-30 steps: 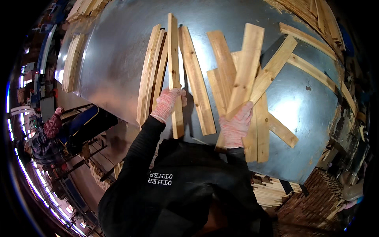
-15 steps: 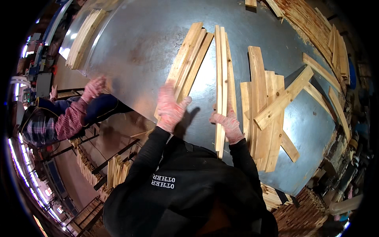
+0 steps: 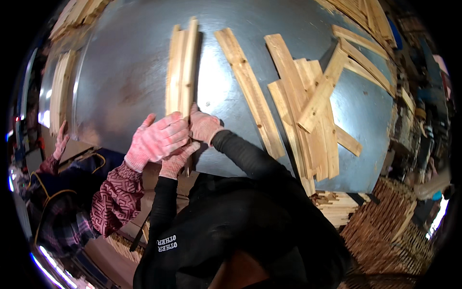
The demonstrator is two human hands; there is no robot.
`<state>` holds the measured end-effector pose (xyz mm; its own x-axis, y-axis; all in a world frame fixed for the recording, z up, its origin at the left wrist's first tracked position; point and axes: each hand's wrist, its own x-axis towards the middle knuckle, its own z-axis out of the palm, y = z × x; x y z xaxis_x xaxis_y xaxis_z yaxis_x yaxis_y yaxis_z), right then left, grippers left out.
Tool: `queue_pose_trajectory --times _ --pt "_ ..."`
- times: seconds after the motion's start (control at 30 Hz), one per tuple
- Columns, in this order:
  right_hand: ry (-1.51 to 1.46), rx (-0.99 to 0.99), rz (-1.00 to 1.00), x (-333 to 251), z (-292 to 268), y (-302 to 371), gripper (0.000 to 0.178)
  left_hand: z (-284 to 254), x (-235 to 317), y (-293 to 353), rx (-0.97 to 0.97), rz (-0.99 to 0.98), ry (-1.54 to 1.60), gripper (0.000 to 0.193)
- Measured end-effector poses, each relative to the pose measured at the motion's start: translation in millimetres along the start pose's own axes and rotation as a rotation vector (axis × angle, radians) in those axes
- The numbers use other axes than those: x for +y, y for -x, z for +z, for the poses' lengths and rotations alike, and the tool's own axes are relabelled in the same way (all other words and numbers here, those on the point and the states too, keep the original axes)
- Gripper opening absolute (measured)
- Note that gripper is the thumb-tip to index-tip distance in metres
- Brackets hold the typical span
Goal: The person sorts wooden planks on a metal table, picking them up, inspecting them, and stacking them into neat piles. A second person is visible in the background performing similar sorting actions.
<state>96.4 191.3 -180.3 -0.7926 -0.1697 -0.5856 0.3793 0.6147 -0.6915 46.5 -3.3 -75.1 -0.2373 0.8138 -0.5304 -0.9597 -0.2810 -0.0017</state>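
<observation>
A bundle of wood slats (image 3: 181,72) is held roughly lengthwise at the near edge of the counter (image 3: 130,72), its far end over the metal top; slat count can't be made out, the faces being overlapped & slightly blurred. The near end is mostly hidden by hands, w/ only a short tip seen below.

By the L hand (image 3: 176,160) the near end is grasped, fingers curled across it; its upper part is covered by a co-worker's gloved hand (image 3: 158,138), laid over the bundle from the left. Whether that hand is clenched or just resting can't be told. The R hand (image 3: 206,126) is set against the bundle's right side, arm crossed in front of the body; its fingertips are partly hidden, so whether its grip is closed can't be told.

To the right, a lone slat (image 3: 252,94) is laid apart on the counter. Farther right, a pile of slats (image 3: 317,144) is fanned out, partly covered by a crossing slat (image 3: 323,91). At far left, a slat stack (image 3: 61,91) is seen; bkgd there is dim, details lost toward the rim.
</observation>
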Motion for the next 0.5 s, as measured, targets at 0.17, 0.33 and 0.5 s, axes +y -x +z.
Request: queue_pose_trajectory --times 0.17,0.33,0.5 --pt "0.565 1.011 0.054 61.1 -56.6 78.8 0.085 13.3 -2.1 -44.6 0.154 0.106 -0.108 0.1" --pt "0.277 0.532 0.392 86.7 -54.6 107.9 0.093 -69.3 47.9 -71.7 -0.093 0.11 -0.94 0.086" --pt "-0.29 0.462 0.025 76.6 -65.9 127.1 0.062 -10.9 -38.3 -82.3 -0.09 0.22 -0.71 0.062"
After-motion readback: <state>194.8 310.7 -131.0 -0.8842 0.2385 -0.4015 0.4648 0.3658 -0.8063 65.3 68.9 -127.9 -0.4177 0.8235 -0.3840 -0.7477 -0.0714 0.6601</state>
